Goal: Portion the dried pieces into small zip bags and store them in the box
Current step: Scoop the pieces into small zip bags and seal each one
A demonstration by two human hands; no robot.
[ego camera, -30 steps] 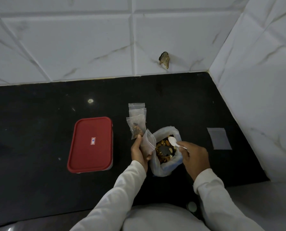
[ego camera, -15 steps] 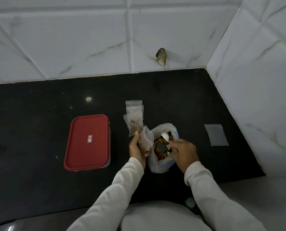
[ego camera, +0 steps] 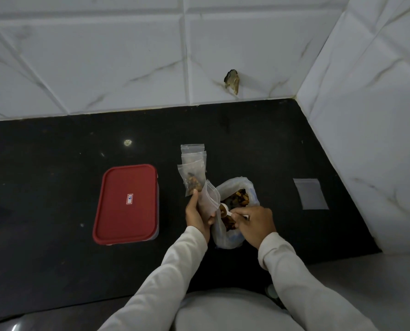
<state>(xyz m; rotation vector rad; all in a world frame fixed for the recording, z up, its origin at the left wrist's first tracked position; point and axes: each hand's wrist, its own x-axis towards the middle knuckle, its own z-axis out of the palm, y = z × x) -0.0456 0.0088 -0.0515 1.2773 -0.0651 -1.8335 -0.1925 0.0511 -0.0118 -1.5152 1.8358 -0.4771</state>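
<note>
On the black counter [ego camera: 56, 259], near its middle:

- Large bag [ego camera: 223, 237]: 1, clear plastic, mouth open, dried pieces [ego camera: 239, 199] showing inside.
- Left hand [ego camera: 197, 215]: at the large bag's 9 o'clock, fingers and thumb curled round 1 small zip bag [ego camera: 208, 199], held upright with its mouth open.
- Right hand [ego camera: 255, 223]: at the large bag's 3 o'clock, fingertips pinching the handle of a white spoon [ego camera: 225, 209]. The bowl carries a few pieces and sits over the large bag, just beside the zip bag's mouth.
- Filled bags [ego camera: 192, 168]: 3, overlapping in a row at 11 o'clock (pieces plainly visible in the nearest only). The near end lies just beside the left hand.
- Box [ego camera: 126, 203]: 1, red lid on, at 9 o'clock, apart from the hands.
- Spare bag [ego camera: 310, 194]: 1, flat, at 3 o'clock, well apart.
- Tiled wall [ego camera: 103, 56]: white, with a chipped hole [ego camera: 232, 81] at 12 o'clock.
</note>
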